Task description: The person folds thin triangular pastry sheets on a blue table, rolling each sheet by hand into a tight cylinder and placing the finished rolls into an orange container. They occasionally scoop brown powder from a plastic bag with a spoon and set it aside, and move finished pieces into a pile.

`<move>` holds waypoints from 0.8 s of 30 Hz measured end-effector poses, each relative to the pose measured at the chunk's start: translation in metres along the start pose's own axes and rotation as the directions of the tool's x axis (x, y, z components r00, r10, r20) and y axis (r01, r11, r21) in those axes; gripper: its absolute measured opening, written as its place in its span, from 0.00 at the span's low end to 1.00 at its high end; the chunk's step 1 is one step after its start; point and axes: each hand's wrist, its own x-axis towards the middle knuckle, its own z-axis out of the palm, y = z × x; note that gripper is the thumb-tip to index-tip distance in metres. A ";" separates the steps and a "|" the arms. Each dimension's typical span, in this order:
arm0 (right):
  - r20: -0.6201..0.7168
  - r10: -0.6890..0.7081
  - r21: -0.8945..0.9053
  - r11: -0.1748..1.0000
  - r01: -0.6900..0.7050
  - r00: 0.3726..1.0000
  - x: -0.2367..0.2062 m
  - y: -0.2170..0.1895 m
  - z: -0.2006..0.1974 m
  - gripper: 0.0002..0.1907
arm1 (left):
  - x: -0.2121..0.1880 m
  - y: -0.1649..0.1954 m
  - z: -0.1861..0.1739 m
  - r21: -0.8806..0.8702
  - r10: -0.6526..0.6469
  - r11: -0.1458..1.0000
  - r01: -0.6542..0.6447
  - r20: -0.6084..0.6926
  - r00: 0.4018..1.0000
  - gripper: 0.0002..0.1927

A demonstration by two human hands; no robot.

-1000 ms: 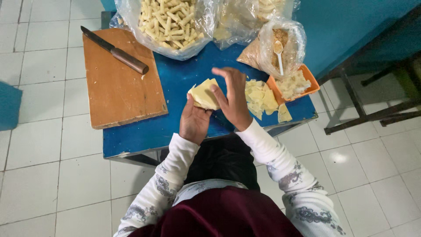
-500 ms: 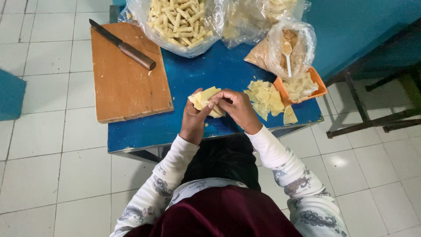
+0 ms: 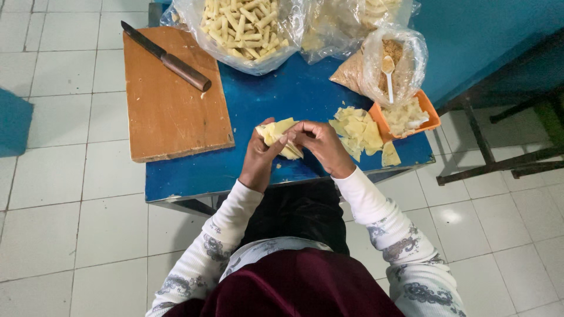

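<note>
Both hands meet over the front of a small blue table [image 3: 252,111]. My left hand [image 3: 258,155] cradles a pale yellow wrapper sheet [image 3: 279,132] from below. My right hand [image 3: 320,144] curls over the same sheet from the right, fingers pinching its edge. The sheet looks partly folded between the hands; whatever lies inside it is hidden. A loose pile of the same yellow sheets [image 3: 358,132] lies on the table just right of my right hand.
A wooden cutting board [image 3: 170,111] with a brown-handled knife [image 3: 167,58] covers the table's left part. At the back stands a clear bag of pale rolled sticks [image 3: 244,26], a bag of brown crumbs with a white spoon [image 3: 388,67], and an orange tray [image 3: 432,111]. A dark metal frame [image 3: 499,158] stands right.
My right hand dropped from above the sheet and closed onto it; the flat sheet is now folded between both hands. The camera view shifted slightly.
</note>
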 end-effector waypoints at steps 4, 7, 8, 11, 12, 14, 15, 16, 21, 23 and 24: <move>-0.010 0.032 0.068 0.997 -0.031 0.999 0.000 0.009 -0.002 0.09 | 0.003 -0.003 -0.001 -0.032 0.056 0.998 -0.055 0.035 0.998 0.29; -0.006 0.060 0.267 0.962 -0.056 0.998 0.003 0.017 -0.006 0.08 | 0.001 -0.003 -0.004 -0.032 0.037 0.999 -0.037 0.005 0.999 0.25; 0.001 0.072 0.298 0.952 -0.069 0.997 0.004 0.020 -0.008 0.07 | 0.001 -0.003 -0.005 -0.033 0.030 0.999 -0.030 -0.005 1.000 0.24; -0.038 0.205 0.471 0.867 -0.164 0.978 0.006 0.024 -0.013 0.06 | -0.004 0.000 -0.008 -0.054 -0.009 0.999 0.007 -0.043 0.999 0.23; -0.055 0.266 0.540 0.819 -0.195 0.962 0.008 0.025 -0.015 0.06 | -0.005 0.002 -0.009 -0.070 -0.033 0.997 0.029 -0.059 0.998 0.24; -0.034 0.321 0.679 0.702 -0.214 0.946 0.013 0.025 -0.019 0.05 | -0.006 0.006 -0.009 -0.094 -0.085 0.993 0.077 -0.088 0.993 0.24; -0.021 0.346 0.741 0.635 -0.218 0.938 0.015 0.025 -0.020 0.05 | -0.008 0.008 -0.010 -0.103 -0.113 0.989 0.102 -0.101 0.989 0.24; -0.031 0.354 0.751 0.625 -0.212 0.935 0.017 0.025 -0.022 0.06 | -0.009 0.009 -0.011 -0.112 -0.141 0.985 0.128 -0.117 0.983 0.24; -0.141 0.356 0.750 0.648 -0.135 0.924 0.028 0.018 -0.036 0.05 | -0.019 0.010 -0.021 -0.195 -0.142 0.973 0.120 -0.100 0.985 0.25; -0.339 0.067 0.436 0.895 0.093 0.938 0.038 0.011 -0.041 0.04 | -0.021 0.008 -0.026 -0.229 -0.130 0.968 0.106 -0.093 0.987 0.26; -0.392 -0.096 0.243 0.948 0.204 0.915 0.040 0.009 -0.041 0.04 | -0.021 0.006 -0.028 -0.260 -0.124 0.961 0.098 -0.085 0.989 0.26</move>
